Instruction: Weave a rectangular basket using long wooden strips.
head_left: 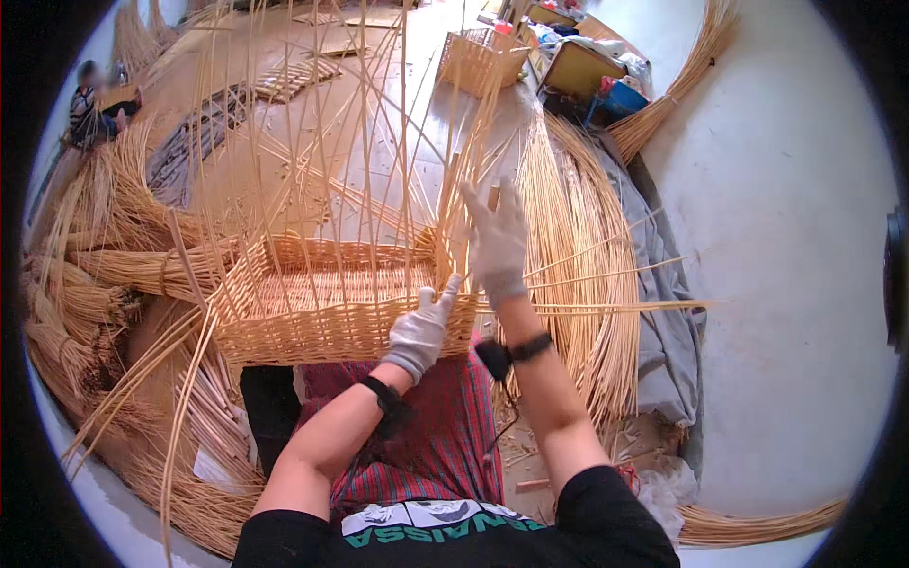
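An unfinished rectangular wicker basket (312,331) rests over my lap, with long upright canes rising from its walls. My left hand (418,339), in a pale work glove, grips the near wall close to the right corner. Two of its digits point up at the rim; the others are partly hidden. My right hand (500,241), also gloved, is raised beside the basket's right end, thumb and fingers spread apart. Next to it, a cluster of upright canes (454,194) stands at the far right corner. Several loose cane ends (606,308) stick out to the right below this hand.
Long cane bundles (578,275) lie on a grey cloth (668,331) at right. More bundles (104,275) crowd the left. Farther off are another woven basket (481,62), a slatted wooden piece (295,78) and a seated person (90,109). A pale wall (776,237) bounds the right.
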Action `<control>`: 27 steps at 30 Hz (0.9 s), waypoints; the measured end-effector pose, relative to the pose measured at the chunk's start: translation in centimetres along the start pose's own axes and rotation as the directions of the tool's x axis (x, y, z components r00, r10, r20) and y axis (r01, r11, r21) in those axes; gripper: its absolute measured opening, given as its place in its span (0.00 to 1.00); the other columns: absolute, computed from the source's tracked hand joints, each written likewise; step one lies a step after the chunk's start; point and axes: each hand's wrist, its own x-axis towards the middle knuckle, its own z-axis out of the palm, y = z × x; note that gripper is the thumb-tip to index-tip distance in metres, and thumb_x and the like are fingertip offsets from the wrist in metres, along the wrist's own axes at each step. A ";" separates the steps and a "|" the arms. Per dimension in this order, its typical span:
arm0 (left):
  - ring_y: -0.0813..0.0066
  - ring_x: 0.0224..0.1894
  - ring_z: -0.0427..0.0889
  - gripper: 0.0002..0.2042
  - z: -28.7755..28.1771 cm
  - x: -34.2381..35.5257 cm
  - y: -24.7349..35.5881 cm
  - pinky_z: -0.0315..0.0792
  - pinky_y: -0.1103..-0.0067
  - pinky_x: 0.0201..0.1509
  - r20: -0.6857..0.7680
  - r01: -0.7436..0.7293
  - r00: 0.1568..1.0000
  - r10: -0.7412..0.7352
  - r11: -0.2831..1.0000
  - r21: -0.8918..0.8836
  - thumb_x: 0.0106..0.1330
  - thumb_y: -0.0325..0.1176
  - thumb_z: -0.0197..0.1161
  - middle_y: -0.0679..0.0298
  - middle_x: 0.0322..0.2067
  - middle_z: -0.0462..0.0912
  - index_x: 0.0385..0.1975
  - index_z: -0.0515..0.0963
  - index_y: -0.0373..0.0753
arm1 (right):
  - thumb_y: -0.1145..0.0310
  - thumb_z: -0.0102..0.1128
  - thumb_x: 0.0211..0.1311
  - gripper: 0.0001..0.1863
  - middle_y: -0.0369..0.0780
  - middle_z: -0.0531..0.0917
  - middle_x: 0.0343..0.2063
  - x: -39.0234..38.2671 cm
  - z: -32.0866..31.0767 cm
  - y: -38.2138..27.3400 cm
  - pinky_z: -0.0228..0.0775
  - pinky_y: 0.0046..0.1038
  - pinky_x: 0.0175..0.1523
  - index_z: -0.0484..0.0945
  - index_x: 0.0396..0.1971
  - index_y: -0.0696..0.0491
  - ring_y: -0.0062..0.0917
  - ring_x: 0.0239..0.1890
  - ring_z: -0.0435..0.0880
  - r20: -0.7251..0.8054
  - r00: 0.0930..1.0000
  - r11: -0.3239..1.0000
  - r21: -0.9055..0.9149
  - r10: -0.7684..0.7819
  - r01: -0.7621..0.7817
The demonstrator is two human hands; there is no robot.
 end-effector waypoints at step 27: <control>0.74 0.45 0.78 0.13 -8.1 -19.2 -29.8 0.74 0.75 0.52 -0.308 -0.026 0.616 -0.726 0.372 -0.928 0.72 0.33 0.61 0.64 0.42 0.82 0.48 0.79 0.31 | 0.57 0.67 0.63 0.37 0.54 0.76 0.59 -3.2 10.6 -35.5 0.72 0.35 0.60 0.62 0.68 0.54 0.40 0.63 0.76 0.725 0.655 0.250 0.608 0.214 -0.754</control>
